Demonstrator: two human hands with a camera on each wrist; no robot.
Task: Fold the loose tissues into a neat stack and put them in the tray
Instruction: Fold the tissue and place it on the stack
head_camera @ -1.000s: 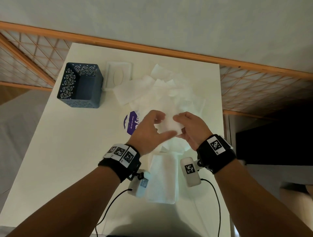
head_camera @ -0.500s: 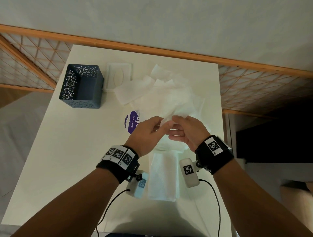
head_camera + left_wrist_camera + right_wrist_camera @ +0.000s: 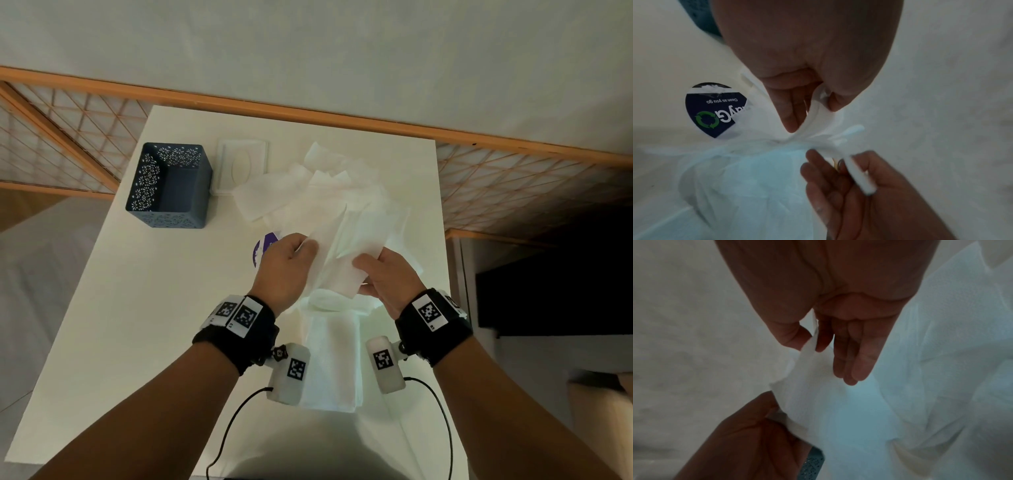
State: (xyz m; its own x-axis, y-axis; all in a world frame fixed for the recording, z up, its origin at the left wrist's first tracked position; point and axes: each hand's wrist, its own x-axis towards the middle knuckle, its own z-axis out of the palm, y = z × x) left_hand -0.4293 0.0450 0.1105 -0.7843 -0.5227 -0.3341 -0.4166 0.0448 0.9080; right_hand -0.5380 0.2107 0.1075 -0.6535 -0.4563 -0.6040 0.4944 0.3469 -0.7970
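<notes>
Two hands hold one tissue (image 3: pixel 339 260) above the folded stack (image 3: pixel 330 363) nearest me: left hand (image 3: pixel 286 270) pinching its 9 o'clock corner, right hand (image 3: pixel 385 277) its 3 o'clock. Best to match corners before creasing. Loose tissues (image 3: pixel 308 192) lie beyond; tray (image 3: pixel 171 186) at 10 o'clock.

The tissue (image 3: pixel 342 253) is showing as thin, soft white paper, faintly embossed and creasing. The worktop (image 3: pixel 137 308) is looking smooth, matt and off-white. The tray (image 3: pixel 171 186) is reading as dark blue, matt, pierced with a lacy pattern. The sticker (image 3: pixel 713 110) is looking glossy printed.
</notes>
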